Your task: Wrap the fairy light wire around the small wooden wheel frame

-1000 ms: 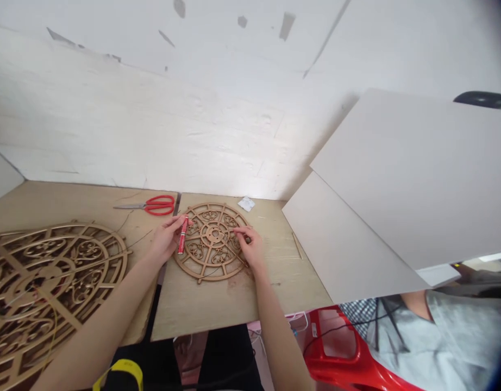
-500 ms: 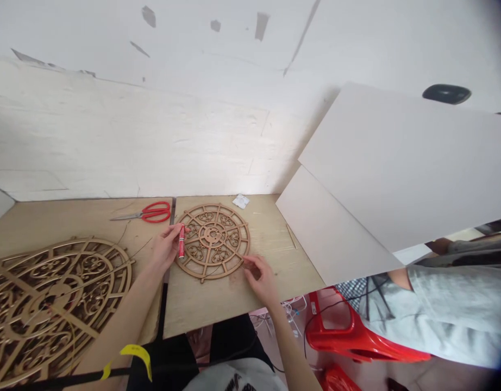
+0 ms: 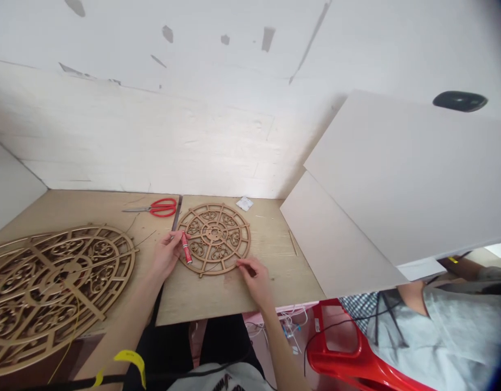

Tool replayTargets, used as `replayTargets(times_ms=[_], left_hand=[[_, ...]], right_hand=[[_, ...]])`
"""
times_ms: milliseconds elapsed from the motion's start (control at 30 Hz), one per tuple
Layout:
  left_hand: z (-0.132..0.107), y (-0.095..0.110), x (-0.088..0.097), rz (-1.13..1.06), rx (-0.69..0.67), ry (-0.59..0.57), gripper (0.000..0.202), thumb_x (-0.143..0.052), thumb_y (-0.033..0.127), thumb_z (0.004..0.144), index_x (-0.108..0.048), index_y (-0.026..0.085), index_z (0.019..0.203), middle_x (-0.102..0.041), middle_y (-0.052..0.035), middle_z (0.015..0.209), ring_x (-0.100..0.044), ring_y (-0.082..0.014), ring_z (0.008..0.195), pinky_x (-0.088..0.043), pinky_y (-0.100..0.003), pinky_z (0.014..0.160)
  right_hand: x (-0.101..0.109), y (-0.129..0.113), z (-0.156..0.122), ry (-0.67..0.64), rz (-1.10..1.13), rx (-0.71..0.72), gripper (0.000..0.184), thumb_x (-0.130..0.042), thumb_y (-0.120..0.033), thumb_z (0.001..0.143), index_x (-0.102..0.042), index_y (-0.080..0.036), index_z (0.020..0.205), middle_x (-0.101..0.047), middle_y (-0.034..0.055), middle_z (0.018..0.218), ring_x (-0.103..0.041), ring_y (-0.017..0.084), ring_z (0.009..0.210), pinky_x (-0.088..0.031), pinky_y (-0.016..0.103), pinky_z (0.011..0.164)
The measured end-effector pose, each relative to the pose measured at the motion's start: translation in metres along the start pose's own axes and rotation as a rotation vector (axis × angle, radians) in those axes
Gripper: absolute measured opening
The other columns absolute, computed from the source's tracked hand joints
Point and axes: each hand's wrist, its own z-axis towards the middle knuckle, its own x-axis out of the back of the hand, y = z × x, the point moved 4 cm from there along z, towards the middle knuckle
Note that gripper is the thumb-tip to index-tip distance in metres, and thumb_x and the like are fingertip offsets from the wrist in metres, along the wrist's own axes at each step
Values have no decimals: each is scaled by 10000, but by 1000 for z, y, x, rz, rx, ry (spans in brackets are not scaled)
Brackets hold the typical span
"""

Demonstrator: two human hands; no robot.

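Observation:
A small round fretwork wooden disc (image 3: 214, 237) lies flat on a plywood board (image 3: 234, 293). My left hand (image 3: 167, 254) is closed round a small red tube (image 3: 186, 248) at the disc's left rim. At the disc's lower right edge my right hand (image 3: 254, 274) rests with thumb and fingers pinched together; whether they grip the rim or a thin wire I cannot make out.
A large fretwork wooden disc (image 3: 50, 285) lies at the left. Red-handled scissors (image 3: 158, 207) and a crumpled white scrap (image 3: 245, 203) sit near the wall. Grey boards (image 3: 397, 179) lean at the right. A red plastic stool (image 3: 348, 353) and another person (image 3: 450, 326) are at the lower right.
My right hand has come off the disc's middle and moved down to its lower right edge. The red tube has tilted in my left hand, and the camera has shifted.

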Motion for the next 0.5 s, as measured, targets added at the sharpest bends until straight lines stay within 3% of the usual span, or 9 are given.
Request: replayTargets(times_ms=[200,367,500], left_hand=[[1,2,3,6,-5,-11,334,-908,300,548,-648,136,678,-729,-70,720,-624,-124,572,-509,-203,509],[6,1,4,8,-17,-11,279,-887,266,595,-660,135,692,-724,-70,725,-650,-141,632,-517,-203,542],[9,1,3,19,-7,-15,263,-876,256,620,-660,130,701,-715,-71,727,-670,-160,680,-535,-213,573]], right_hand=[[2,-7,0,34,27,59,172,-590,-249,884,-762,-247,900,-712,81,986,-651,230,959,-513,380,841],[-3,-15,11,-17,205,85,150,-609,-292,887,-754,-251,886,-729,82,1091,-663,235,1053,-494,424,962],[-15,-25,30,-71,297,27,171,-636,-368,865,-756,-253,904,-767,60,968,-701,230,950,-539,400,879]])
